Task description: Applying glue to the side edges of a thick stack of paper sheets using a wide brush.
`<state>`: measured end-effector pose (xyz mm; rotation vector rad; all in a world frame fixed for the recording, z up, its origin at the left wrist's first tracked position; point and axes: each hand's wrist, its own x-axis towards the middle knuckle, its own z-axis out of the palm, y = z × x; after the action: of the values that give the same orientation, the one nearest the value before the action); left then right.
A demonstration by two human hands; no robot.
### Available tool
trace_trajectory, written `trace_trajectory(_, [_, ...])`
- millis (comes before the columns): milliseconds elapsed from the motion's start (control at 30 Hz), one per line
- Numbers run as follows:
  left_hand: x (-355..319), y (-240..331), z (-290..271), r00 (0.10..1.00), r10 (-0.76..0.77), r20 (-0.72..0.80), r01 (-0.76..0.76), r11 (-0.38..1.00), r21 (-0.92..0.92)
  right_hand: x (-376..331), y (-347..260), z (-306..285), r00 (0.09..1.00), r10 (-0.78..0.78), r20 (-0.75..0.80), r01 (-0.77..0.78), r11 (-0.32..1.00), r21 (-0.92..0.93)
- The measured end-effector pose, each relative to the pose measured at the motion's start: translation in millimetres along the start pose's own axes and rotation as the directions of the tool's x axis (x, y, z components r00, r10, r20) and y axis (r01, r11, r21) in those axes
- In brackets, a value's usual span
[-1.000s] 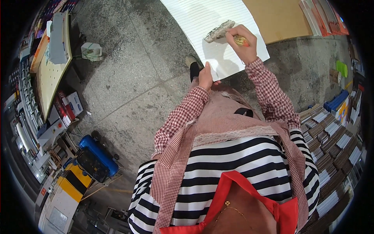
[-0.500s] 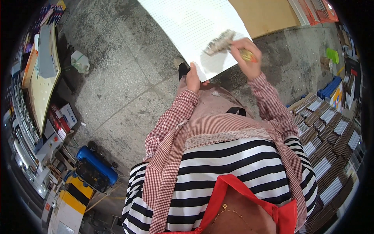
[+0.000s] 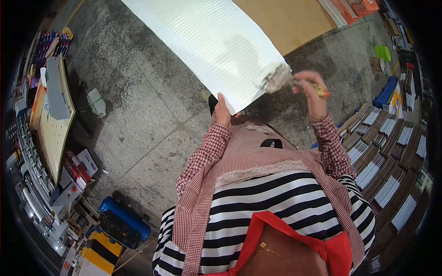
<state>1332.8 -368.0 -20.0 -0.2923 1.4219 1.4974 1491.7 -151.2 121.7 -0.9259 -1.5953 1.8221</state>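
Observation:
My left hand (image 3: 223, 110) grips the near left corner of a long white strip (image 3: 202, 46) crossed by fine parallel lines, like overlapping sheets. Its thumb lies on top, with fingers underneath. My right hand (image 3: 313, 89) is closed around the yellow and orange handle of a wide brush (image 3: 276, 79). The brush's shaggy grey-white bristles, slightly blurred, are at the strip's near right edge; whether they touch it I cannot tell. A faint greyish patch shows on the strip's surface.
A tan board (image 3: 285, 23) adjoins the strip's right side. Piles of brown and white cardboard (image 3: 386, 161) stand at right. A blue tank-shaped machine (image 3: 124, 218), a yellow-topped table (image 3: 55, 133) and a white plastic jug (image 3: 96, 102) are at left on the concrete floor (image 3: 147, 92).
The brush has swept right and nearer, from over the strip to its right edge, with my right hand moving along. The view has shifted; my left hand keeps its hold on the corner.

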Motion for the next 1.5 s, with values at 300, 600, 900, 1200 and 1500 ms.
trace_trajectory(300, [4.0,-7.3,-2.0,1.000,-0.002,-0.029,0.003,1.000,0.013,63.7,-9.0,-11.4,0.997,0.077,0.012,-0.076,0.922,0.380])
trace_trajectory(600, [5.8,-7.2,-0.2,0.997,-0.054,-0.053,0.053,0.998,-0.035,102.1,35.9,59.5,0.915,-0.297,0.275,0.345,0.927,-0.148])
trace_trajectory(900, [9.4,-10.9,0.7,0.994,-0.073,-0.082,0.065,0.992,-0.104,27.5,40.0,2.5,0.963,-0.125,0.239,0.210,0.905,-0.370])
trace_trajectory(1200, [10.7,-13.6,3.1,0.992,-0.033,-0.120,0.026,0.998,-0.056,61.5,53.0,29.2,0.977,-0.165,0.133,0.192,0.953,-0.233])
trace_trajectory(1500, [10.0,-12.0,4.8,0.992,-0.029,-0.123,0.024,0.999,-0.048,5.2,28.2,-13.3,0.987,-0.103,0.125,0.137,0.943,-0.303])
